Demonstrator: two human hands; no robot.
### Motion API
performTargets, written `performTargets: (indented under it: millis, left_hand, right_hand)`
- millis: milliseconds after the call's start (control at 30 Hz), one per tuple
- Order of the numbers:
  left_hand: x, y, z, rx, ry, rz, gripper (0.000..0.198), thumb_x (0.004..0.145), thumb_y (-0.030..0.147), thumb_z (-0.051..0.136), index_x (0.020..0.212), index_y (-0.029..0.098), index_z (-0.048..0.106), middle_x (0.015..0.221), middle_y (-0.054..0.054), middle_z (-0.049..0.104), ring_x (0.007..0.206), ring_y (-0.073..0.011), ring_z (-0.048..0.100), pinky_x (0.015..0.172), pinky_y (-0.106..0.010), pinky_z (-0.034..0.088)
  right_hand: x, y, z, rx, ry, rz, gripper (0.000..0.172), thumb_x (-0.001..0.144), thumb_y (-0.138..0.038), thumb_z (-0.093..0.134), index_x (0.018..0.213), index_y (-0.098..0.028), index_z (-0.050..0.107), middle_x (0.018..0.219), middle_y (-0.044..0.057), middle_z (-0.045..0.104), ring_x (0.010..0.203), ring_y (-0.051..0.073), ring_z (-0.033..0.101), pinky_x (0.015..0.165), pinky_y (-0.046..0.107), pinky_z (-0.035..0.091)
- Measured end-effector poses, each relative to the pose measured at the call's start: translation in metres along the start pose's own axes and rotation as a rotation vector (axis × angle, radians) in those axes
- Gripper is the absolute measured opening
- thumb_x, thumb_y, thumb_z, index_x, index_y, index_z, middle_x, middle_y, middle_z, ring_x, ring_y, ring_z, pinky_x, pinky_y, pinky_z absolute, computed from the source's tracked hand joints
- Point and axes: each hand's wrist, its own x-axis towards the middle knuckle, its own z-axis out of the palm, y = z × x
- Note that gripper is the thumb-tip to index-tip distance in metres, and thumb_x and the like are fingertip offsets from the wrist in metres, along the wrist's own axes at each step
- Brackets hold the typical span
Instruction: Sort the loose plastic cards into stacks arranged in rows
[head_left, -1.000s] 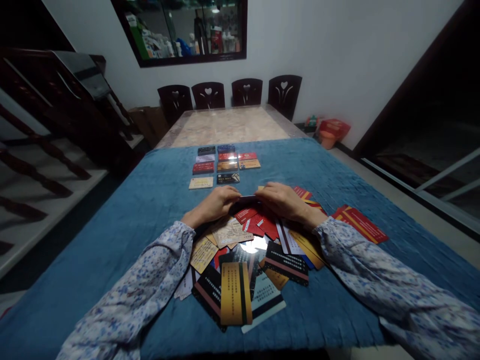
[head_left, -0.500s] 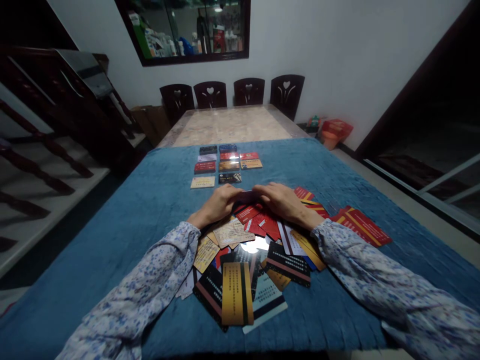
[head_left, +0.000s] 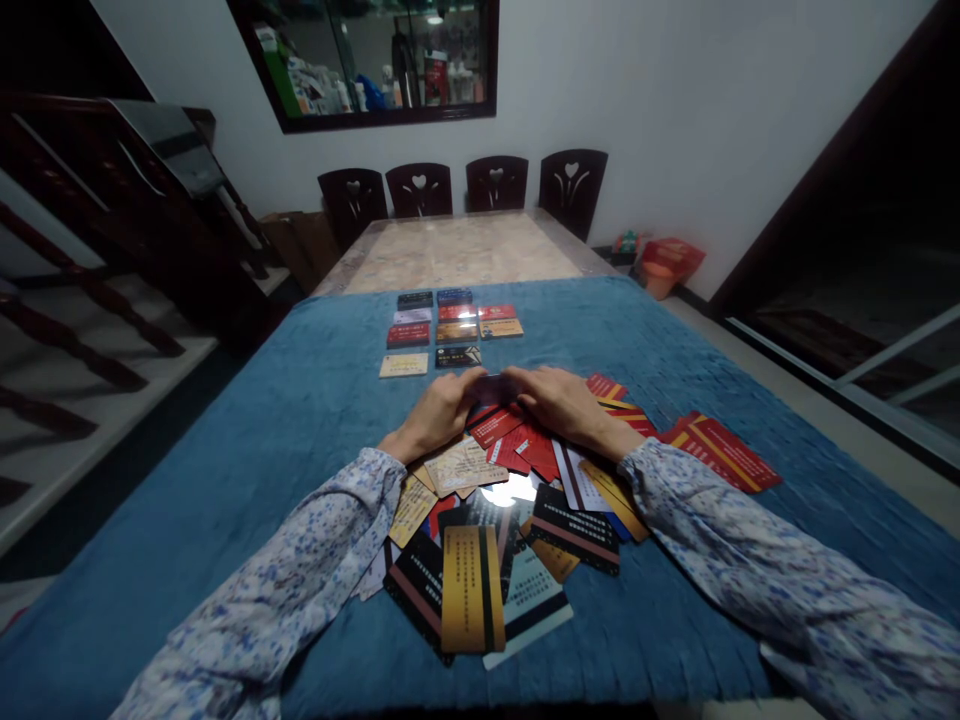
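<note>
Between my hands is a dark, purplish card [head_left: 491,388], gripped at its two ends. My left hand [head_left: 444,408] closes on its left end and my right hand [head_left: 559,405] on its right end; their fingertips are partly hidden. Just below lie red cards [head_left: 499,427] at the top of a loose pile. Nearer to me the pile holds a cream card [head_left: 465,468], a gold card [head_left: 472,590], black striped cards [head_left: 576,530] and a pale card [head_left: 532,605]. Beyond my hands, cards lie in rows, among them a black card [head_left: 457,357] and a cream card [head_left: 403,365].
A blue cloth [head_left: 300,400] covers the near part of the table [head_left: 465,245]. More red cards [head_left: 724,452] lie to the right of the pile. Several dark chairs [head_left: 497,185] stand at the far end. A stair railing [head_left: 75,250] is on the left.
Both hands, with the card between them, have shifted very slightly. The cards on the cloth lie as before.
</note>
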Motion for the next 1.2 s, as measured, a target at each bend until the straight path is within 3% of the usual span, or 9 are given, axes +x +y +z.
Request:
performTargets:
  millis: [467,833,1200]
  left_hand:
    - [0.002,0.004,-0.004,0.061,0.085,0.007,0.043,0.091,0.011,0.052,0.133,0.017,0.06,0.116,-0.012,0.074,0.1,-0.0245,0.069,0.091,-0.04,0.056]
    - [0.003,0.015,-0.008,0.146,0.037,0.044,0.063,0.084,0.01,0.06,0.145,0.013,0.046,0.12,-0.015,0.068,0.108,-0.0285,0.063,0.096,-0.044,0.051]
    - [0.006,0.021,-0.019,0.217,0.044,0.0,0.055,0.085,0.009,0.058,0.139,0.017,0.051,0.117,-0.013,0.063,0.109,-0.0288,0.059,0.096,-0.043,0.05]
  right_hand:
    - [0.004,0.0,-0.005,-0.004,0.053,-0.064,0.053,0.09,-0.017,0.066,0.141,-0.016,0.051,0.106,0.013,0.065,0.094,0.026,0.056,0.078,0.036,0.046]
    - [0.002,-0.002,-0.006,-0.062,0.124,-0.029,0.043,0.098,-0.026,0.051,0.138,-0.01,0.052,0.105,0.016,0.065,0.091,0.027,0.056,0.078,0.037,0.045]
    - [0.005,-0.009,-0.02,-0.065,0.12,-0.01,0.042,0.094,-0.024,0.057,0.135,-0.016,0.056,0.118,0.017,0.063,0.102,0.03,0.055,0.083,0.039,0.048]
